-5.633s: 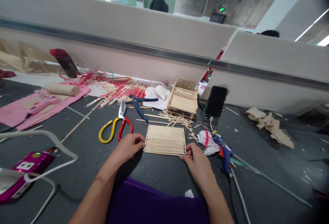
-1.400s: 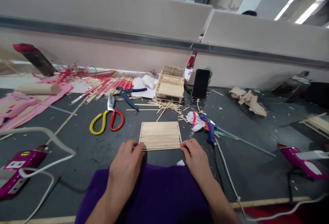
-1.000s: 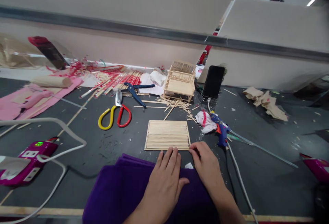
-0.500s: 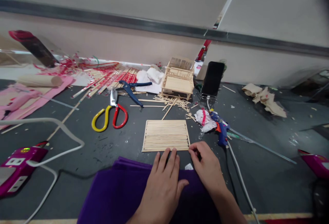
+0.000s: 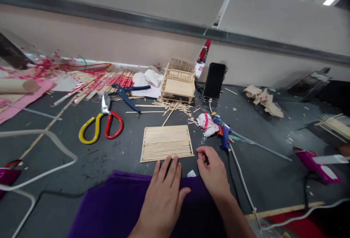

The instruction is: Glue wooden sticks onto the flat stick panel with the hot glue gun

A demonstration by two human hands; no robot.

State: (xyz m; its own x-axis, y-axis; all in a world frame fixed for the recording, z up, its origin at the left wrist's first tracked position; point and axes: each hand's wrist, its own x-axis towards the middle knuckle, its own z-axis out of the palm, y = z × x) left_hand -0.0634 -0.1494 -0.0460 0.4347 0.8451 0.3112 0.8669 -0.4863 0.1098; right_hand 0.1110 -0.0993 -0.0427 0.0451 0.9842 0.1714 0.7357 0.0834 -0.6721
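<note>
A flat rectangular panel of thin wooden sticks (image 5: pixel 167 143) lies on the dark table. My left hand (image 5: pixel 165 190) is laid flat with its fingers stretched out, the fingertips at the panel's near edge. Just right of the panel's near right corner is my right hand (image 5: pixel 212 168), its thumb and forefinger closed together, apart from the panel. Whether something small sits in that pinch is hidden. Purple cloth (image 5: pixel 109 205) spreads beneath both hands, and a small white tag (image 5: pixel 191 173) shows between them.
Scissors (image 5: pixel 101 121) and blue-handled pliers (image 5: pixel 127 96) lie to the left. Behind the panel are loose stick pieces (image 5: pixel 177 107) and a small wooden model (image 5: pixel 179 83). A phone (image 5: pixel 214 81) stands behind a blue glue gun (image 5: pixel 224 136). Cables cross both sides; a purple power strip (image 5: pixel 317 165) is at right.
My right hand has drawn slightly away from the panel's corner. The left hand stays on the near edge. The whole view has swung to the right.
</note>
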